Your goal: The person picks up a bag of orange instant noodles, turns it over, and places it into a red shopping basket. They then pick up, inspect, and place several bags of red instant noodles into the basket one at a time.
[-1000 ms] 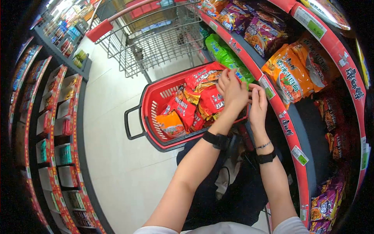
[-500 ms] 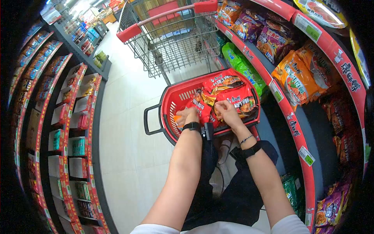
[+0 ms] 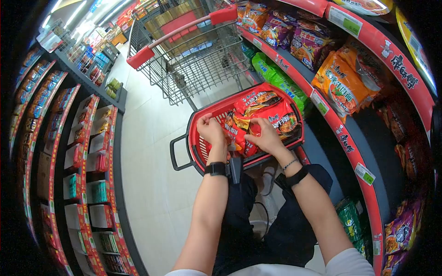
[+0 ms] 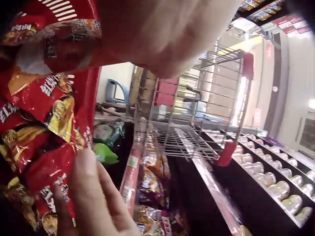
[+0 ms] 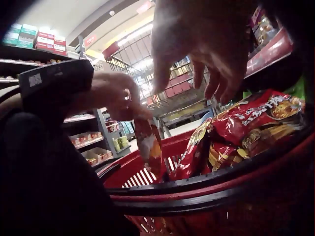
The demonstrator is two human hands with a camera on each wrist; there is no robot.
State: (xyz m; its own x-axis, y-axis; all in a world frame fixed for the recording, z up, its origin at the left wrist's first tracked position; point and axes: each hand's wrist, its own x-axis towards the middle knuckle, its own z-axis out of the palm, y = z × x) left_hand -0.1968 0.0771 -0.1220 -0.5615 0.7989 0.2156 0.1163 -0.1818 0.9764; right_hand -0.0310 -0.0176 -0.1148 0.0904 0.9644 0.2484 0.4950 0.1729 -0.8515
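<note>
A red shopping basket (image 3: 195,138) with a black rim stands before my knees and holds several red instant noodle packets (image 3: 278,117). At the basket's left side my left hand (image 3: 212,131) pinches a noodle packet (image 5: 152,150), which hangs down inside the basket in the right wrist view, its white and orange part showing. The head view hides most of that packet behind the hand. My right hand (image 3: 267,137) hovers over the red packets with thumb and fingers apart and loosely bent, holding nothing.
A wire shopping cart (image 3: 193,69) stands just beyond the basket. To the right, shelves carry orange noodle bags (image 3: 343,83), purple bags (image 3: 308,46) and a green bag (image 3: 281,78). Stocked shelves (image 3: 87,161) line the left, across a strip of tiled floor (image 3: 149,193).
Both hands have left the basket's right end; the left went to its left side and took hold of a packet there, raising it slightly. The right hand moved back over the middle packets.
</note>
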